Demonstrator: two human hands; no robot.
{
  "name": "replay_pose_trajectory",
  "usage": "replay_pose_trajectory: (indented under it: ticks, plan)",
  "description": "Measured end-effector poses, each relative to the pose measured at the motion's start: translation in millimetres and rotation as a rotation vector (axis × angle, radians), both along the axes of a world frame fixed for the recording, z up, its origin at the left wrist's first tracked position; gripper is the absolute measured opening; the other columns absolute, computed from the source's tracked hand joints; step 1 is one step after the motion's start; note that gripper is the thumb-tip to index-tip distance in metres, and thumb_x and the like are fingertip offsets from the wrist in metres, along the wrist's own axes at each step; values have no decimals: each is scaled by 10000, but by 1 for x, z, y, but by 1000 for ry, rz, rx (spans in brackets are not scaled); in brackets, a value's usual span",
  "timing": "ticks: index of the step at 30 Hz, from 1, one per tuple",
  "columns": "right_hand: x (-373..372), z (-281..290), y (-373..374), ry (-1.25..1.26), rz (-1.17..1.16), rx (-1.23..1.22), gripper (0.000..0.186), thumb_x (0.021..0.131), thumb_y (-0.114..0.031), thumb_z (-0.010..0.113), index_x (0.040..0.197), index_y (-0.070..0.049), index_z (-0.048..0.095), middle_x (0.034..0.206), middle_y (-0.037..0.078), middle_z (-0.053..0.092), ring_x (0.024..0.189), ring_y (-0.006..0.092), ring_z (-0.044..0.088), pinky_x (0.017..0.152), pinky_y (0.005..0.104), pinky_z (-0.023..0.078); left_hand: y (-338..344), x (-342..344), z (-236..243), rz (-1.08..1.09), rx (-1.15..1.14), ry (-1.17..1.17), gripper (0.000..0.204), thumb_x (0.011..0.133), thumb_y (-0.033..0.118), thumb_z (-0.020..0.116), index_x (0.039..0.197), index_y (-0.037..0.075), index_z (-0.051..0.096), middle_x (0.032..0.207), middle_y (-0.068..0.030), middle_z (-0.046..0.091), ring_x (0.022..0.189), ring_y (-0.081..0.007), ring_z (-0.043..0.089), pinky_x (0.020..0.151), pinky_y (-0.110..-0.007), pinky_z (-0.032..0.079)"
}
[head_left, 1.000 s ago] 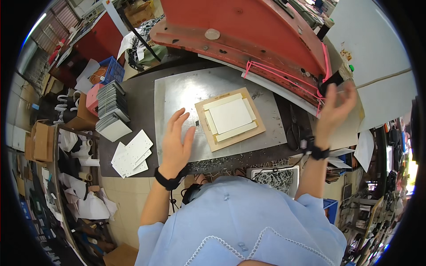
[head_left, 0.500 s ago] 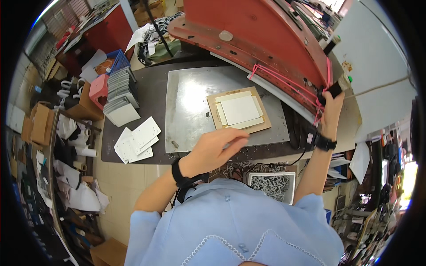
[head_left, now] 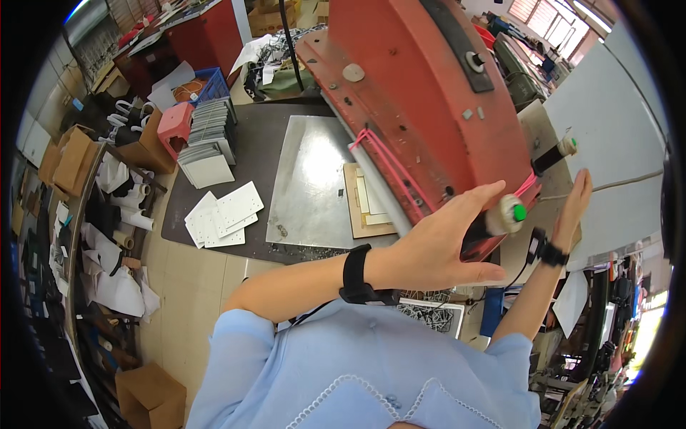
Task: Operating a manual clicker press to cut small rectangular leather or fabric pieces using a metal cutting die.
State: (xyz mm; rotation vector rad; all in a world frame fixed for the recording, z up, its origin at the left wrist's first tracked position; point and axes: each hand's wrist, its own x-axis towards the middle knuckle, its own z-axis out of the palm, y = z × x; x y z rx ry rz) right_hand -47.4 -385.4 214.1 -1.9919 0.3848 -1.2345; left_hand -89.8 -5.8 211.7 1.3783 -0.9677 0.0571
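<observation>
My left hand [head_left: 436, 239] reaches across to the right, its thumb and fingers spread on either side of a dark handle with a taped end and a green button [head_left: 506, 214]. Whether the palm touches the handle cannot be seen. My right hand [head_left: 574, 204] is stretched out flat, fingers together, apart from a second taped handle [head_left: 559, 154] with a green end. Both handles belong to a large red press arm [head_left: 429, 93] bound with pink cord [head_left: 389, 161]. Partly beneath the arm lies a tan board die [head_left: 355, 207] with pale strips, on a metal plate [head_left: 304, 164].
On the dark tabletop [head_left: 250, 136], several white punched sheets [head_left: 221, 214] lie beside stacked grey-white pieces [head_left: 207, 136]. A pink stool [head_left: 175, 129] and blue crate [head_left: 211, 86] are behind. A white bin of small metal-grey pieces [head_left: 432, 316] sits below the table's front edge.
The red press arm has swung left and nearer, now covering much of the board die. My left hand has moved right to a handle. My right hand has come off its handle.
</observation>
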Motion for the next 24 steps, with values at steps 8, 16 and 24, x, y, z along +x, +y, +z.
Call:
replay_pose_trajectory:
  ticks: [8,16,24]
  plan:
    - [40,10,61,-177,488,592,564,1007,-483,447,1149,46,578,702,75,561,625,156,532,636,277,471,52,-13,9,-209,-209,652,516,951,354,511,1296,-29,499,971,-78,617,890,-132,583,837,-280,463]
    - [13,17,100,-185,488,672,408,954,-337,485,1100,22,609,703,50,499,641,165,482,659,306,431,81,-18,20,-31,-185,665,502,924,390,509,1179,-34,590,823,-81,623,766,-133,589,714,-265,448]
    - [13,8,83,-202,634,727,290,938,-315,523,888,-33,569,674,45,487,616,167,475,659,315,423,81,-16,2,-149,-332,654,351,941,297,576,1079,-23,613,838,-81,629,762,-128,592,707,-266,470]
